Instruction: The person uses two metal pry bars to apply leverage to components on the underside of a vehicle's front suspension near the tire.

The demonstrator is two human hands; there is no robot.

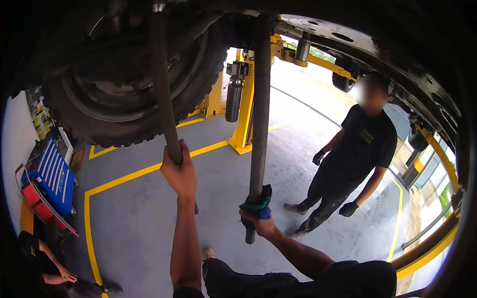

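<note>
My left hand (pixel 180 171) is closed round a long dark metal bar (pixel 164 89), which slants up to the underside of a raised vehicle. The bar's lower end shows just beside my forearm. To the right, a thicker dark metal pipe (pixel 260 109) hangs nearly upright from the underbody. Near its lower end a green, blue and black cloth (pixel 258 202) is wrapped around it. My right hand (pixel 259 223) grips the pipe at this cloth, with some fingers hidden. What the upper ends join is too dark to make out.
A large tyre (pixel 119 134) hangs at upper left. Behind the pipe stands a yellow lift post (pixel 244 114). A person in black gloves (pixel 367 129) stands at right; another person's hands (pixel 67 274) show at lower left. A blue-and-red tool cart (pixel 52 179) is at far left.
</note>
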